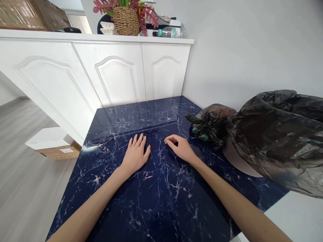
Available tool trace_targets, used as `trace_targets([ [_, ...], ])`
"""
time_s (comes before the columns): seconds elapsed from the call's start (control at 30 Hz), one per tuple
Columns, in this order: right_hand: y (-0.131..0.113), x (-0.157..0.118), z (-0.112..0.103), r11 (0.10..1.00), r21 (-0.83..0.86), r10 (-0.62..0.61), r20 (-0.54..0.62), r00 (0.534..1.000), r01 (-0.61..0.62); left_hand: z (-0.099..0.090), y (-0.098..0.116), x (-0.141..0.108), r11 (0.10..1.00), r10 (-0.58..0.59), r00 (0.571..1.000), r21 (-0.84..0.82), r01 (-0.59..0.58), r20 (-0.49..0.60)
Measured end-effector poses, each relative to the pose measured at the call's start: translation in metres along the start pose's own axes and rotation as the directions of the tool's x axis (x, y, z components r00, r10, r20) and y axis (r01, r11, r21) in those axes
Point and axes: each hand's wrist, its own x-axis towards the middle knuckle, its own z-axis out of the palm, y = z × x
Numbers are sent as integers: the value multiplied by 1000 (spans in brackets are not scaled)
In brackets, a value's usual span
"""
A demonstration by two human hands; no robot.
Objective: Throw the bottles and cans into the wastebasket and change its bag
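My left hand lies palm down on the dark blue marble-patterned tabletop, its fingers spread and holding nothing. Just to the right, my right hand rests on its side on the same surface. Its thumb and index finger are pinched together, and whatever may be between the tips is too small to make out. Beyond my right hand sits a knotted black plastic bag, with reddish and green contents showing dimly through it.
A bin lined with a large black bag stands on the right. White cabinets border the far edge, carrying a woven plant basket and a plastic bottle. A cardboard box is on the floor at left.
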Motion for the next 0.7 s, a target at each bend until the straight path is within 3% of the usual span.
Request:
trace_targets([
  [0.7, 2, 0, 1, 1000, -1, -10, -15, 1000, 10, -3, 3, 0, 999, -6, 1000, 36, 5, 10],
])
